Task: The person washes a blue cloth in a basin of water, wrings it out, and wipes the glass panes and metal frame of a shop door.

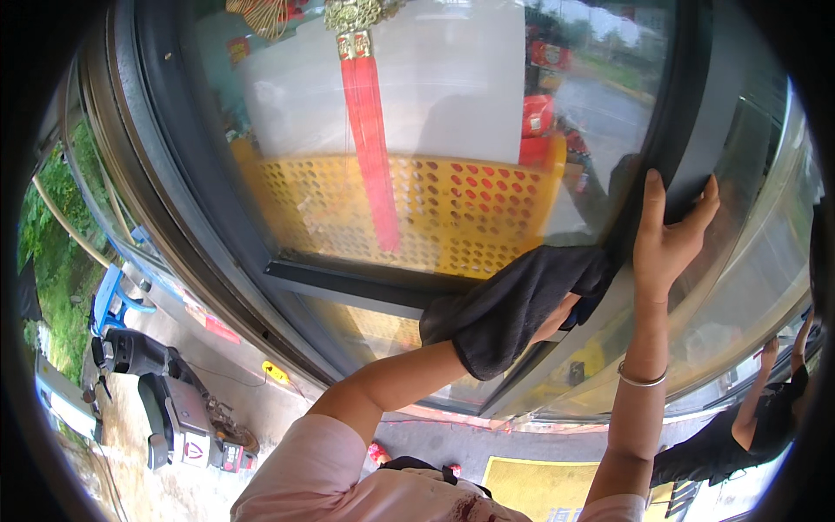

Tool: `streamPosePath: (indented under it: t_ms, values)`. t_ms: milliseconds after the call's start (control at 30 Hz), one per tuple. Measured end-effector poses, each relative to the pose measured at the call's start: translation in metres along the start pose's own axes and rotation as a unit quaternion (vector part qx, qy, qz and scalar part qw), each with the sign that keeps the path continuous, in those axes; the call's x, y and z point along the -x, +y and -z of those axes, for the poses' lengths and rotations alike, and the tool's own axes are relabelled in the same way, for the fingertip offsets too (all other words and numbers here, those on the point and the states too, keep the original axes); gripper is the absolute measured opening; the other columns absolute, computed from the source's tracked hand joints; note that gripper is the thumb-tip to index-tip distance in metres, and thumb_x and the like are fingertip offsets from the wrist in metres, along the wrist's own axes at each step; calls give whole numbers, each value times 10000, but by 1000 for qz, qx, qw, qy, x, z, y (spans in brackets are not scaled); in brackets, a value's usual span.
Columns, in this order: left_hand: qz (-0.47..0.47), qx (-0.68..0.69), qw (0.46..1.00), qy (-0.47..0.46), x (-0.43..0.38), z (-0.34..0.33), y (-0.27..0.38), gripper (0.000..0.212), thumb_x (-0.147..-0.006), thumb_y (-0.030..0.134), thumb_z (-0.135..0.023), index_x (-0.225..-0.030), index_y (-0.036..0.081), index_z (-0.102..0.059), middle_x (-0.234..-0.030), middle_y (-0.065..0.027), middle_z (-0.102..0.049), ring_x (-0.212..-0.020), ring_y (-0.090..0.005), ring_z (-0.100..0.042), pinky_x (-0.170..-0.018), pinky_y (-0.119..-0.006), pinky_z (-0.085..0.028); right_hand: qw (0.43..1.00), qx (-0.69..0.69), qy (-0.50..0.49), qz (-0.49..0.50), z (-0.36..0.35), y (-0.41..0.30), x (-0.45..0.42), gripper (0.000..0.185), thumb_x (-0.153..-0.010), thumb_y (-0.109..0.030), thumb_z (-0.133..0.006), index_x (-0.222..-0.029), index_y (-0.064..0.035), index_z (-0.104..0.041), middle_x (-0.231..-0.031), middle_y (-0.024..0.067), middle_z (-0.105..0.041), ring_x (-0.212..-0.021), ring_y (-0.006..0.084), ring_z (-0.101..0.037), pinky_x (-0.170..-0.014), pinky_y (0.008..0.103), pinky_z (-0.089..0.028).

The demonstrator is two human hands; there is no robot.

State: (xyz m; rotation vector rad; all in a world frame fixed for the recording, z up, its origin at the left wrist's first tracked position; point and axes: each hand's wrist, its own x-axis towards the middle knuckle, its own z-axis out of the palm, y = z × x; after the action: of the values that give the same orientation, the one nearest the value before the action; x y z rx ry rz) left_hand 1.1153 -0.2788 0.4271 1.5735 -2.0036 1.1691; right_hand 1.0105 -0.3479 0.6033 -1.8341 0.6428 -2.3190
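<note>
A dark grey cloth (515,307) is bunched over my left hand (554,321), which is largely hidden beneath it. The cloth lies against the lower right corner of the glass pane (470,111), where the pane meets the dark door frame (701,98). Higher up and to the right, my right hand (672,245) rests on the upright of that frame, thumb and finger spread apart. Behind the glass hang a red tassel (368,150) and a perforated yellow panel (483,215).
A parked electric scooter (176,411) and a blue plastic chair (111,300) stand at left. A yellow power strip (276,372) with a cable lies on the ground. A yellow mat (541,486) is below. Another person (750,430) stands at right, arms raised towards the glass.
</note>
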Motion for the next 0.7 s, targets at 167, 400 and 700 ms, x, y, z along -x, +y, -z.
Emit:
streamPosePath:
  t_ms: [167, 400, 700]
  values:
    - [-50, -163, 985, -8, -4, 13, -2, 423, -915, 212, -500, -1303, 50, -454, -1325, -138, -446, -1233, -260, -417, -1076, -420, -284, 1000, 24, 3, 9, 2, 2, -2, 639, -791, -258, -730, -1242, 70, -418, -1094, 217, -578, -961, 275, -601, -856, 315, -452]
    - [-131, -214, 967, -49, 8, 27, 0, 377, -888, 183, -513, -1226, 15, -523, -1323, -126, -460, -1243, -282, -409, -1061, -446, -311, 999, 44, 6, 26, 0, 2, 0, 613, -807, -242, -716, -1241, 73, -419, -1096, 243, -564, -981, 295, -588, -867, 327, -446]
    - [0, 75, 997, 26, 40, 36, 23, 315, -833, 190, -578, -1080, -5, -586, -1111, -144, -555, -1062, -310, -502, -921, -435, -402, 999, 29, 9, 36, 0, 4, 0, 606, -806, -219, -722, -1232, 94, -426, -1133, 226, -536, -1045, 284, -532, -939, 323, -392]
